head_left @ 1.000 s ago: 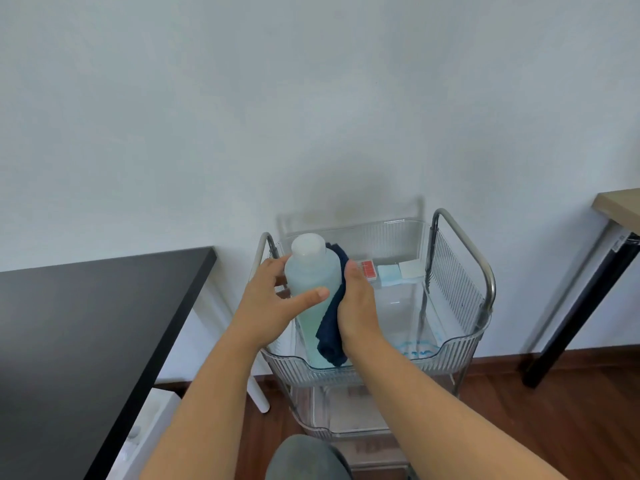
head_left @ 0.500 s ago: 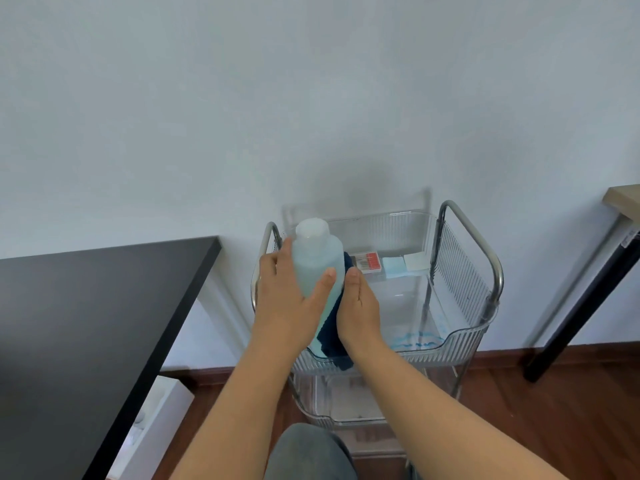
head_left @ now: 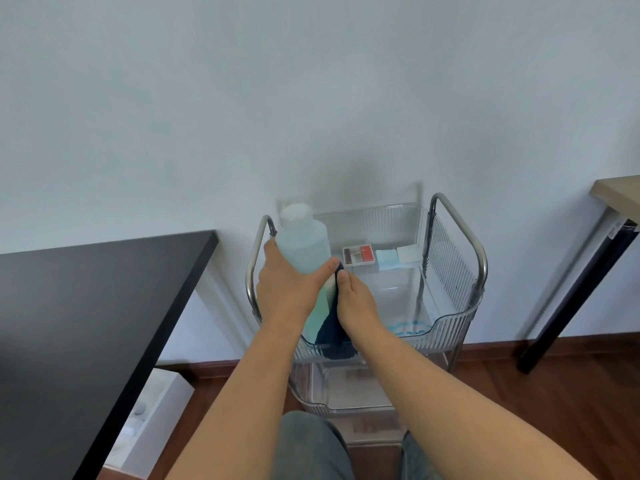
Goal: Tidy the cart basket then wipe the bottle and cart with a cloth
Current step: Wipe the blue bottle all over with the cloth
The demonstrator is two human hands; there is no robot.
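Note:
A pale blue translucent bottle [head_left: 304,242] with a white cap is held upright above the left side of the clear cart basket [head_left: 453,317]. My left hand [head_left: 287,289] is wrapped around its middle. My right hand [head_left: 356,303] presses a dark blue cloth [head_left: 332,334] against the bottle's lower right side; the cloth hangs down over the basket's front rim. The bottle's lower half is mostly hidden by both hands and the cloth.
At the basket's back lie a red-and-white small box [head_left: 358,259], a light blue pad [head_left: 386,259] and a white pad [head_left: 408,253]. A black table [head_left: 86,306] stands left, a wooden table with a black leg [head_left: 575,296] right. Lower cart tiers [head_left: 346,389] show below.
My left hand has slid round the bottle and closed on its middle. My right hand with the cloth has moved down the bottle's side. The camera has moved a little closer.

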